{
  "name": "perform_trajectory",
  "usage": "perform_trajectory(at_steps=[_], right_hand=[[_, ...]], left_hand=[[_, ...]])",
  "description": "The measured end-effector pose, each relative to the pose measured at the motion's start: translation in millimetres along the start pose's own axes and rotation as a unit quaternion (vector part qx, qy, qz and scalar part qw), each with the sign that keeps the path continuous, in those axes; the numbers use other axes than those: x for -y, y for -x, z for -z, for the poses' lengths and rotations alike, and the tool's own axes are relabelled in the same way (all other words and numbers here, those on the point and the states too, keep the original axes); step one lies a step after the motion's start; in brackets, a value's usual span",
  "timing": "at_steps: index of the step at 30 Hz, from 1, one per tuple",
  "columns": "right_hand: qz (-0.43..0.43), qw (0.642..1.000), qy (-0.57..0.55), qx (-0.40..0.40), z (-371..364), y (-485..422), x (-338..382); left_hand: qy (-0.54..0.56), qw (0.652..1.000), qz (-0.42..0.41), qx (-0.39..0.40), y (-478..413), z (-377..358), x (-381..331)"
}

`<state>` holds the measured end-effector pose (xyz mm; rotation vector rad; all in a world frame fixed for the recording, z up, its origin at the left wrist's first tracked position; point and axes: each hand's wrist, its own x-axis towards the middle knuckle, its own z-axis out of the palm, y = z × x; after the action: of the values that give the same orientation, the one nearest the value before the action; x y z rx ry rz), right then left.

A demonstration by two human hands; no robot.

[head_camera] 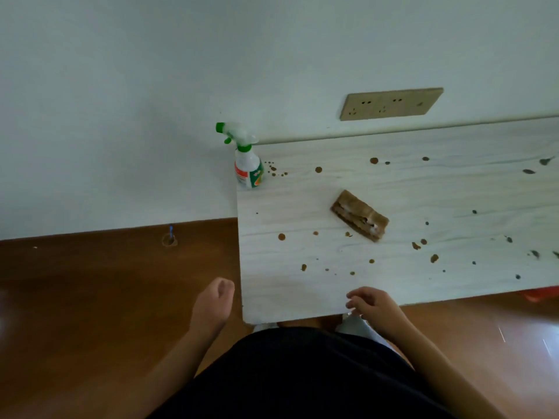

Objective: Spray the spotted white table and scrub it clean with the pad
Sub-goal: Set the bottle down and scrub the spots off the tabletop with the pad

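The white table is dotted with several brown and dark spots. A brown scrub pad lies flat near its middle. A white spray bottle with a green trigger stands upright at the table's far left corner. My left hand hangs off the table's left edge, over the floor, its fingers curled in and holding nothing. My right hand hovers at the near edge with its fingers loosely bent and apart, also holding nothing. Both hands are well short of the pad and the bottle.
A white wall runs behind the table, with a beige socket plate just above the tabletop. Brown wooden floor spreads to the left and below. Something red shows under the table's right near edge.
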<state>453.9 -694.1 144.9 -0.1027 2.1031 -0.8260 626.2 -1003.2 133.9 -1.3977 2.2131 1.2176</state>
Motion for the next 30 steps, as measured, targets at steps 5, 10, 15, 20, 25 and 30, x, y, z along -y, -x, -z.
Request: perform_trajectory(at_steps=[5, 10, 15, 20, 25, 30], right_hand=[[0.045, 0.998, 0.049, 0.006, 50, -21, -13], [0.101, 0.988, 0.116, 0.02, 106, -55, -13], [0.144, 0.975, 0.16, 0.059, 150, -85, -15], [0.191, 0.968, 0.158, 0.048, 176, -104, -7], [0.226, 0.961, 0.156, 0.031, 183, -134, 19], [0.204, 0.963, 0.176, -0.001, 183, -171, 48]], left_hand=[[-0.08, 0.992, -0.087, -0.043, 13, -43, -39], [-0.153, 0.985, -0.062, -0.05, 28, -105, -72], [-0.209, 0.976, -0.029, -0.058, 43, -157, -80], [-0.226, 0.972, -0.021, -0.064, 49, -171, -86], [-0.235, 0.968, -0.02, -0.083, 50, -175, -81], [-0.232, 0.964, -0.024, -0.127, 51, -186, -79]])
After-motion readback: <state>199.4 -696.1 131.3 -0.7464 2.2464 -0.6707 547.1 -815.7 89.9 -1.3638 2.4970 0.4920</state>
